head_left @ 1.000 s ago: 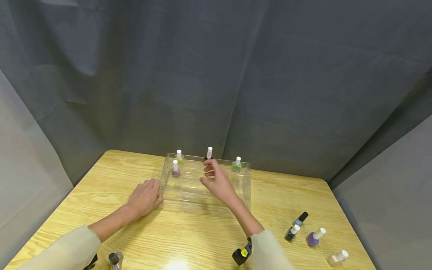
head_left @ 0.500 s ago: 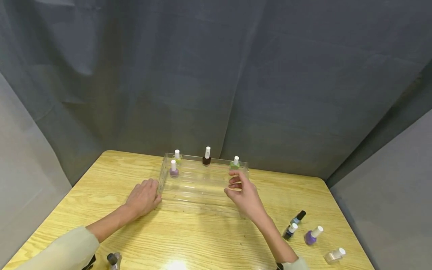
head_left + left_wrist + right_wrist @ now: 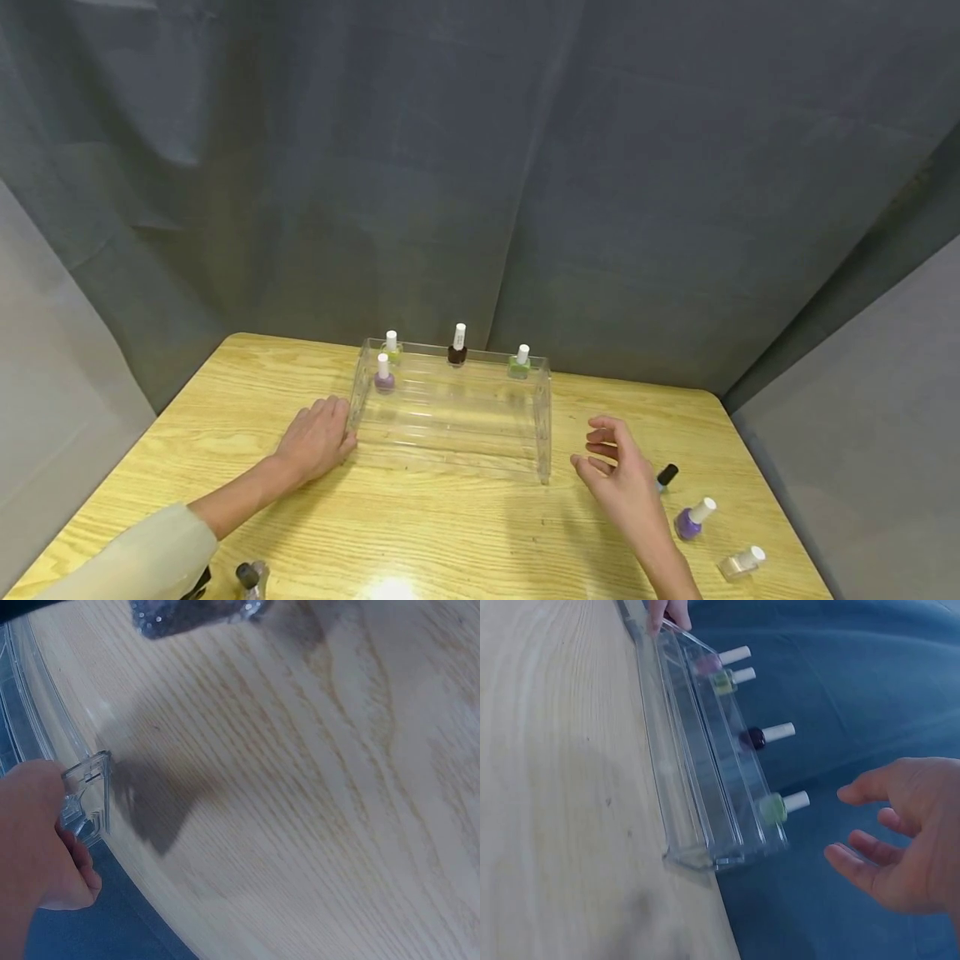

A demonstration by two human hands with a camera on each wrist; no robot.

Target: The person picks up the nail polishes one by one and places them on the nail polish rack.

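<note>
A clear stepped nail polish rack [image 3: 450,417] stands at the back of the table. My left hand [image 3: 315,437] grips its left end panel; the left wrist view shows the fingers bent at that panel [image 3: 91,795]. On the top step are a yellow-green bottle [image 3: 392,348], a dark nail polish bottle [image 3: 457,354] and a green one [image 3: 519,367]. One step lower at the left is a mauve bottle [image 3: 384,381]. My right hand [image 3: 622,475] hovers right of the rack, fingers loosely bent, holding nothing. It partly covers a black-capped bottle [image 3: 666,477].
At the right of the table [image 3: 420,533] stand a purple nail polish bottle [image 3: 687,523] and a pale beige one [image 3: 738,567]. A dark-capped glittery bottle [image 3: 253,579] is near the front left. A grey curtain [image 3: 375,167] hangs behind the table.
My right hand has moved from the dark bottle on the top step rightward and toward me, off the rack. The dark bottle stays on the step. My left hand keeps its place.
</note>
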